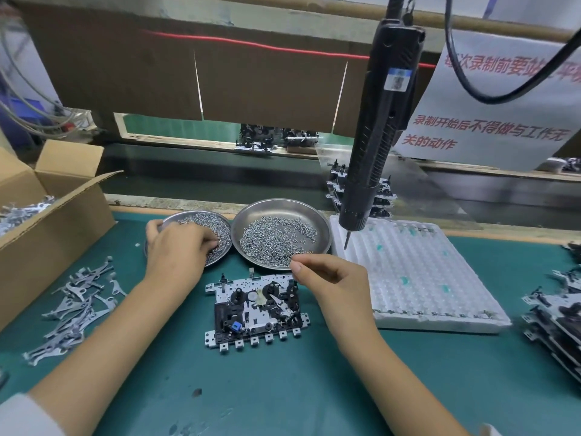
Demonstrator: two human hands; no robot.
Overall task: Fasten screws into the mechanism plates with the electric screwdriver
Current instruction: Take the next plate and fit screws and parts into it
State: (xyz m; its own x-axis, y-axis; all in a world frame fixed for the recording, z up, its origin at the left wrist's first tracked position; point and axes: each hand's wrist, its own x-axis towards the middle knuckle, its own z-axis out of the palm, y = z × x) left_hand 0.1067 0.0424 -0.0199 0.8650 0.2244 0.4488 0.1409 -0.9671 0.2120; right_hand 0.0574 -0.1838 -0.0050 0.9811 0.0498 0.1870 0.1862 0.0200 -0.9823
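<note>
My left hand (179, 247) digs curled fingers into the small round steel dish of screws (201, 226); right hand (327, 280) pinches something tiny over the black-and-silver mechanism plate (256, 313) mid-worktop. The black electric screwdriver (377, 127) hangs untouched.

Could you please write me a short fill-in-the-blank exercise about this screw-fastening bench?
1. The left hand reaches into the ____ dish of screws.
2. The screwdriver hangs with ____ hand on it.
3. The mechanism plate lies on a ____ mat.
4. The metal levers lie to the ____ of the plate.

Missing words: left; neither; green; left
</note>
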